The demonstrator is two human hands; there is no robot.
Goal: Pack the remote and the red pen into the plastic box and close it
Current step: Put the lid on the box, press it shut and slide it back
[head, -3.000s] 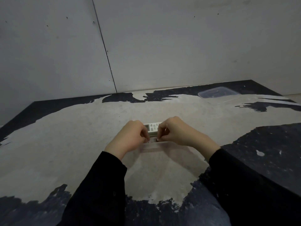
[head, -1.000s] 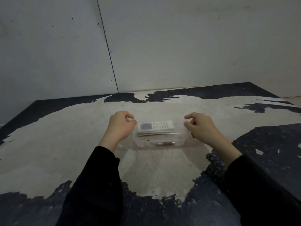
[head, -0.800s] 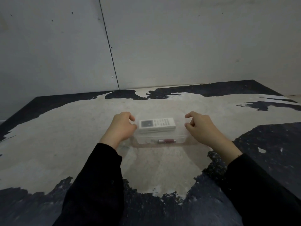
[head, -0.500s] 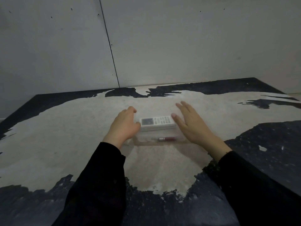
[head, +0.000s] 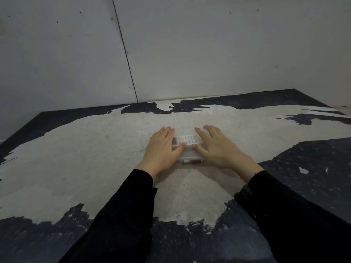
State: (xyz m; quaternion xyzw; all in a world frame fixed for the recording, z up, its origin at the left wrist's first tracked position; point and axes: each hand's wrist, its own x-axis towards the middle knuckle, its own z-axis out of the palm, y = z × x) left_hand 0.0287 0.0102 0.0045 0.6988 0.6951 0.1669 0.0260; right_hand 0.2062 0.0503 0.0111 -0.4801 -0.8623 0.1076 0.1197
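A clear plastic box stands on the table's middle with its clear lid on top. Inside it lie a white remote at the far side and a red pen along the near wall. My left hand lies flat on the left part of the lid, fingers stretched out. My right hand lies flat on the right part, thumb pointing inward. Both palms cover the box's ends and sides.
The table top is worn pale in the middle and dark at the rims. A grey panelled wall rises right behind its far edge. My black sleeves reach in from the near side.
The lid, earlier at the far right, now sits on the box. My hands went from hovering curled at the box's ends to lying flat on top of the lid.
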